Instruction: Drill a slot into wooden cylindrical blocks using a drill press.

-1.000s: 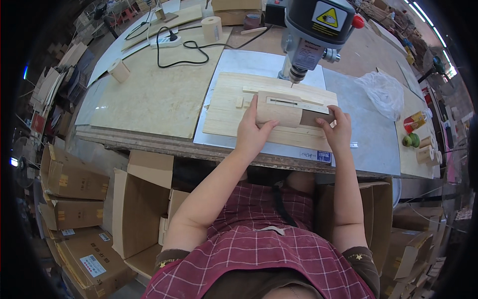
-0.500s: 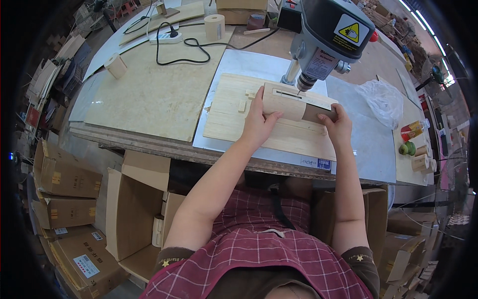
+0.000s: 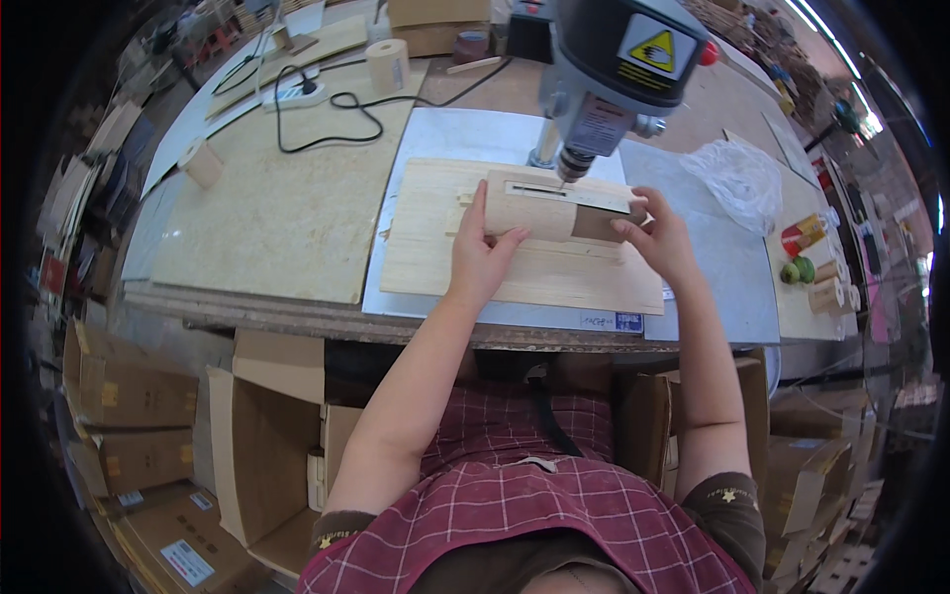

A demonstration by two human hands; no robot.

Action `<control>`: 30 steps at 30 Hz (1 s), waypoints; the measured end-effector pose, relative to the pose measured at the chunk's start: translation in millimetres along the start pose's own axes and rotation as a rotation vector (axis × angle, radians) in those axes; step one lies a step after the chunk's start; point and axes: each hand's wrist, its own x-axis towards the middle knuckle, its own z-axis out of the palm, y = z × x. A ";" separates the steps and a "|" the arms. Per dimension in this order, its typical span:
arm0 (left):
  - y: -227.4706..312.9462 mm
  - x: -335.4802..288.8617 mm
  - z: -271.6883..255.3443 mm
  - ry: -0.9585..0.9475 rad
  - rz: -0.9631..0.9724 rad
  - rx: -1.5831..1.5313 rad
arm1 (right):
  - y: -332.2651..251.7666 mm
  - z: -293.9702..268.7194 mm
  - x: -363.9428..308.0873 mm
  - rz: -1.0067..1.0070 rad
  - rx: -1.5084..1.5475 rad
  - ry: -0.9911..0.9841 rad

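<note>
Both my hands hold a light wooden box [image 3: 529, 213] with a rounded near side, a dark brown section toward its right and a long narrow slot along its top. My left hand [image 3: 482, 247] grips its left end, thumb along the near side. My right hand [image 3: 661, 238] pinches the right end, thumb on the brown section. Right above the slotted top is the chuck of a drill press [image 3: 575, 163], its thin bit pointing down at the box; whether it touches cannot be told. Beneath lies a pale wooden board [image 3: 435, 267], with small wood blocks partly hidden behind my left hand.
A crumpled clear plastic bag [image 3: 732, 188] lies right of the drill press. Further right are a bottle [image 3: 804, 235], green fruit [image 3: 798, 269] and wooden cylinders [image 3: 831, 295]. A black cable [image 3: 361, 111] runs from a power strip [image 3: 294, 94] at back left. Open cardboard boxes [image 3: 262, 455] flank my legs.
The whole view has shifted, so the table and drill press appear further left. My hands still hold the box beneath the bit, with only slight movement of the right fingers.
</note>
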 end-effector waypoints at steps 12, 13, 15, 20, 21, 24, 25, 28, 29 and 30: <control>17.8 -1.6 1.8 -0.009 -0.080 0.007 | -140.6 -114.8 103.1 -0.450 -0.023 0.407; 18.9 -1.9 2.5 -0.010 -0.090 0.015 | -142.3 -110.6 109.0 -0.273 -0.058 0.253; 18.9 -1.7 3.2 -0.012 -0.099 0.023 | -135.6 -106.1 113.6 -0.096 -0.091 0.099; 14.3 -1.7 -0.6 -0.005 -0.084 0.016 | -140.9 -96.7 83.3 -0.630 -0.321 0.480; 15.3 -1.7 -1.1 -0.008 -0.084 0.016 | -142.8 -97.4 72.6 -0.628 -0.322 0.482; 17.0 -1.0 1.3 -0.011 -0.078 0.016 | -134.3 -100.0 50.0 -0.390 -0.451 0.428; 15.7 -0.5 1.6 -0.012 -0.068 0.019 | -120.8 -97.3 44.3 -0.449 -0.433 0.436; 13.8 -0.6 1.2 -0.011 -0.059 0.022 | -112.9 -85.7 20.2 -0.506 -0.412 0.457; 13.5 -0.9 0.6 -0.010 -0.056 0.020 | -113.7 -80.7 14.2 -0.506 -0.412 0.473; 12.7 -0.7 0.6 -0.013 -0.056 0.020 | -109.9 -73.9 12.5 -0.606 -0.405 0.568</control>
